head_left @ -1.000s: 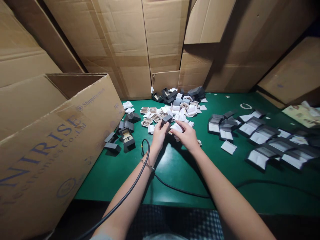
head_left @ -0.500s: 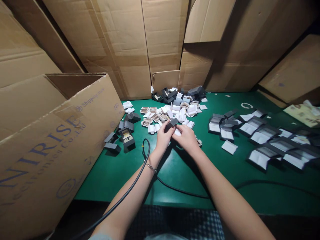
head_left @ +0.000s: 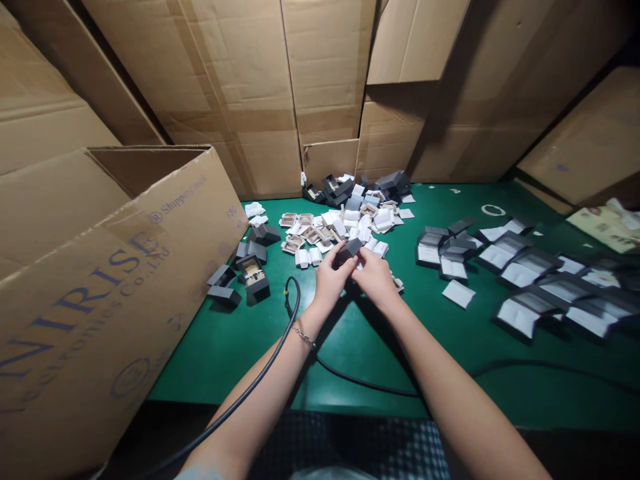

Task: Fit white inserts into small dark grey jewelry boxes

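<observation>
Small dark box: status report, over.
Left hand gripping small dark box; right hand at its right side. White pieces piled just beyond. Black cable crosses left forearm.

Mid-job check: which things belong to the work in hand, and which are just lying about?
Likely part of the work:
dark box, held in the left hand, right hand close against it
pale pieces beyond the hands
open dark boxes at right

Likely just lying about:
white ring
black cable

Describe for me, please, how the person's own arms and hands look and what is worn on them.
The left hand and right hand are gloveless. A silvery chain bracelet circles the left wrist, and a pale sleeve edge shows lower on that arm. The right forearm shows no sleeve.
</observation>
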`<state>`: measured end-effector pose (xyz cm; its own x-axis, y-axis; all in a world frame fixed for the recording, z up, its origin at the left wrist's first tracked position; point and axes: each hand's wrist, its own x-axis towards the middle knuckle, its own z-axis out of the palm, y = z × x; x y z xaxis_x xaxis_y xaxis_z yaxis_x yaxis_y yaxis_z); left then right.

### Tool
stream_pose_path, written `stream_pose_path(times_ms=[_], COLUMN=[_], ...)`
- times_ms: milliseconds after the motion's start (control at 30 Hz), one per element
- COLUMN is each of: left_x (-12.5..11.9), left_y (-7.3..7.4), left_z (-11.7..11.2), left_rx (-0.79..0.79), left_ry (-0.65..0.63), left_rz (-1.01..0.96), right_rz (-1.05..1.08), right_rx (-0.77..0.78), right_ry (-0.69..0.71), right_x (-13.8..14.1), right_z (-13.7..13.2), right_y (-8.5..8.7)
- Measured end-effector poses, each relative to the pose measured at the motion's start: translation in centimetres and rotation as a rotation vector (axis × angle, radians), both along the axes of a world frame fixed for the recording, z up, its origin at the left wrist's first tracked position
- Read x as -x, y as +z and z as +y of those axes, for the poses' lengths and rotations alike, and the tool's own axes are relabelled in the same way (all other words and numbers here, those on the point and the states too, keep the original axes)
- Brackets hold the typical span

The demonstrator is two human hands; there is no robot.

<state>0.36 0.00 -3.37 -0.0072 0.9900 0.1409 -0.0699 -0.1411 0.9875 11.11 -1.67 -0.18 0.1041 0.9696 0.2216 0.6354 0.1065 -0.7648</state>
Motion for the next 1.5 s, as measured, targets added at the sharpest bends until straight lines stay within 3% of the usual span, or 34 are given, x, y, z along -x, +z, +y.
stream_pose_path(times_ms=[200, 400, 567, 733, 1000, 1233, 1500], left_x=[0.0, -0.1, 0.6, 1.6, 2.7, 3.1, 3.2], left_y=[-0.2, 0.1, 0.7, 1.0, 2.7, 2.9, 3.1], left_z=[-0.1, 0.1, 0.7, 1.3, 1.2, 1.2, 1.0], left_rx=[-0.026, -0.016, 0.024, 0.101, 0.283, 0.354, 0.302], left_ry=[-0.003, -0.024, -0.018, -0.098, -0.188, -0.287, -0.342], left_rz=[0.019, -0.122, -0.244, -0.290, -0.296, -0.273, -0.289], right_rz=[0.004, 0.037, 0.022, 0.042, 0.235, 0.284, 0.323], right_rx=[-0.009, -0.042, -0.073, -0.030, 0.078, 0.093, 0.071], right_ry=[-0.004, -0.008, 0.142, 0.305, 0.402, 0.344, 0.283], right_x=[0.0, 0.1, -0.1, -0.5, -1.6, -1.5, -1.1], right_z=[0.0, 0.2, 0.5, 0.5, 1.3, 1.4, 1.4], right_y=[-0.2, -0.6, -0.6, -0.3, -1.3, -1.3, -1.3])
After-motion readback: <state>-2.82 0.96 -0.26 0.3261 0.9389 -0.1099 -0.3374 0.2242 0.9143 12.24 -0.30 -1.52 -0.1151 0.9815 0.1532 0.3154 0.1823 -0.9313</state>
